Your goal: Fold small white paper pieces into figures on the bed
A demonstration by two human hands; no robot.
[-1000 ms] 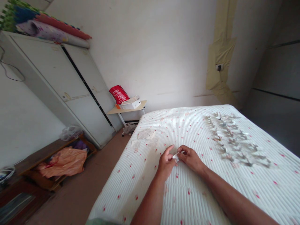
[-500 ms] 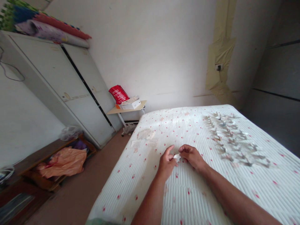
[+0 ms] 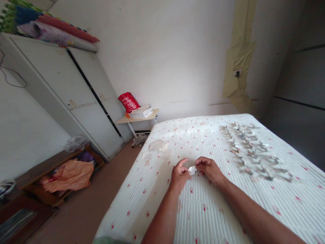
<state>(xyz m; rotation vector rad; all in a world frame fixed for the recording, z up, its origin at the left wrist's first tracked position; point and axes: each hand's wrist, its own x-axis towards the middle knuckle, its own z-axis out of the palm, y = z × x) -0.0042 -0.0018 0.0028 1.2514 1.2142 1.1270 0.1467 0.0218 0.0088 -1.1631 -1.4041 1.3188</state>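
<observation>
Left hand [image 3: 179,173], right hand [image 3: 207,169] – both pinching white paper [image 3: 192,170] – over bed [image 3: 137,203].

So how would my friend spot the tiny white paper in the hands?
Find the big bed with red dots. Near its middle, the left hand and right hand meet at the small white paper. Unlike the flat scraps to its left and the rows of pieces to its right, it's held.

Bare forearms [image 3: 162,213] extended forward, left grip [image 3: 180,173] pinched, one finger [image 3: 182,161] raised, right grip [image 3: 207,168] curled and pinched
</observation>
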